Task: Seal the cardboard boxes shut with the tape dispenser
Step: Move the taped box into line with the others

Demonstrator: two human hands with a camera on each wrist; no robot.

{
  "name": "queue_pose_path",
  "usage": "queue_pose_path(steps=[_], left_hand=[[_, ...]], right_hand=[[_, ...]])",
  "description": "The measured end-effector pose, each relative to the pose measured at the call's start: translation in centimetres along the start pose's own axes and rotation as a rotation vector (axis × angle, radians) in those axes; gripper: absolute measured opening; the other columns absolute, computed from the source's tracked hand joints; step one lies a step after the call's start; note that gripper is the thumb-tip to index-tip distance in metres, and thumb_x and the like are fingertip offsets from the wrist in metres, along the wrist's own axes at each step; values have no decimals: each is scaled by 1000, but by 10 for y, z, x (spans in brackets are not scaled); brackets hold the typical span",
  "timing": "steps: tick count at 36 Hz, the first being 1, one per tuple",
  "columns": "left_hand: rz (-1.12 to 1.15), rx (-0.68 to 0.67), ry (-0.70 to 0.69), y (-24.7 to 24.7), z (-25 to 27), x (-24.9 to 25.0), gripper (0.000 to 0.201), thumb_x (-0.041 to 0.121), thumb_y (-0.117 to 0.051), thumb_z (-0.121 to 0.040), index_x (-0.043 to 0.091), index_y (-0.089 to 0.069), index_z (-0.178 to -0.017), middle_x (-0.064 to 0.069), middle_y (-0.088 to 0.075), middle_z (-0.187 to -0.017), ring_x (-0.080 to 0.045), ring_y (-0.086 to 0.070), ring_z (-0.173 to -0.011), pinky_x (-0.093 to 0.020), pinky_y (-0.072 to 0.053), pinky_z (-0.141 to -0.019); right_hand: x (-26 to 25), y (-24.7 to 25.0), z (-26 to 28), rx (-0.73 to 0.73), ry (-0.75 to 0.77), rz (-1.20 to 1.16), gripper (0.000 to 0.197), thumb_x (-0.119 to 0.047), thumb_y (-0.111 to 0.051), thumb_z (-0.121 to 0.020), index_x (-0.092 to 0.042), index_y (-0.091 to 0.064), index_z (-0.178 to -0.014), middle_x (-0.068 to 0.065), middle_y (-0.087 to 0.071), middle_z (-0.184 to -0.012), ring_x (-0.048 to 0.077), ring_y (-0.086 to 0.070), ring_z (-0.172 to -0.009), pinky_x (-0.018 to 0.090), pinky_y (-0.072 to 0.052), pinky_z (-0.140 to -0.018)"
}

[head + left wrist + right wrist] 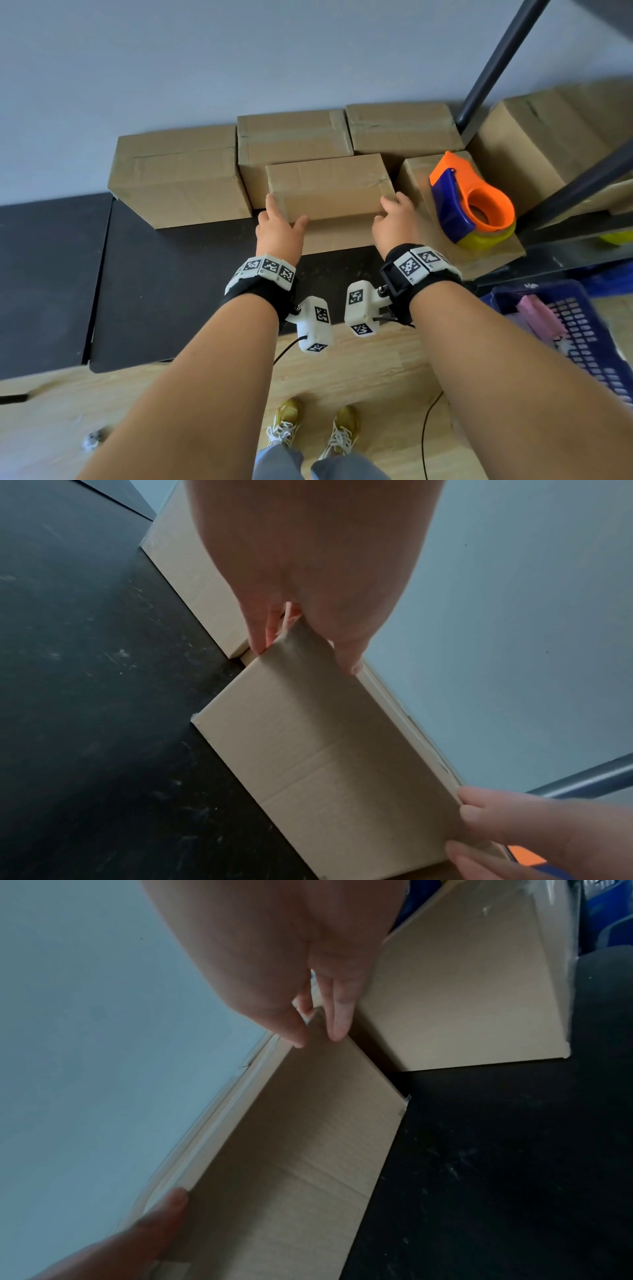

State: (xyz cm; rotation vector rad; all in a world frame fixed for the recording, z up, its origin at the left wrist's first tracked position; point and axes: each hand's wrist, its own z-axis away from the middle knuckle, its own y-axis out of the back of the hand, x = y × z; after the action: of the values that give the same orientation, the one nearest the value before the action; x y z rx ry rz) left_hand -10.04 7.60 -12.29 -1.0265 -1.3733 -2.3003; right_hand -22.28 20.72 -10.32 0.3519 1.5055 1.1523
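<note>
The small cardboard box (327, 186) sits on the black counter (171, 274), gripped at its near corners: left hand (279, 228) pinches the left corner, right hand (394, 222) the right. The tape dispenser (471, 202) rests on a neighbouring box (421, 178), just right of the right hand.

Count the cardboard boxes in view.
6: three in a back row along the wall; one held in front; one under the tape dispenser; one far right. Others may be hidden.
</note>
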Motion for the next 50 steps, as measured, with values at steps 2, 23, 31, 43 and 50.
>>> queue_pose_path(steps=[2,23,31,43,50], left_hand=[[-13,0,1,0,-1,1,79,43,-53,-95,23,-4,-154,-8,-27,-151,-28,-32,-136,-44,-37,-104],[-179,199,-291,-20,49,54,51,25,-39,-100,16,-28,-148,-12,-23,-154,-28,-19,-143,-39,-21,-115],[-167,195,-313,-29,61,62,47,22,-40,-100,16,-33,-146,-11,-24,-154,-27,-19,-142,-39,-22,-116],[-130,282,-279,-3,58,36,41,21,-40,-99,16,-41,-140,-9,-32,-149,-26,-27,-138,-39,-29,-112],[-80,310,-142,56,44,-16,43,13,-39,-97,13,-42,-140,-11,-38,-145,-28,-31,-134,-36,-27,-109]], right_hand=[[-2,2,-1,-12,-1,-12,46,-8,-47,-102,-12,-46,-148,7,-22,-165,23,-33,-146,28,-30,-110],[42,83,8,347,-82,245,51,-25,-65,-91,-8,-45,-135,15,-53,-137,33,-46,-131,46,-32,-114],[65,80,4,154,-140,319,8,-23,-61,-95,-20,-55,-90,5,-64,-94,35,-58,-111,54,-26,-115],[21,73,33,261,142,266,11,-24,-61,-94,-22,-51,-90,-1,-59,-83,28,-58,-93,44,-33,-104],[-54,27,63,211,350,243,9,-29,-59,-93,-23,-53,-94,-5,-58,-84,27,-57,-89,42,-35,-95]])
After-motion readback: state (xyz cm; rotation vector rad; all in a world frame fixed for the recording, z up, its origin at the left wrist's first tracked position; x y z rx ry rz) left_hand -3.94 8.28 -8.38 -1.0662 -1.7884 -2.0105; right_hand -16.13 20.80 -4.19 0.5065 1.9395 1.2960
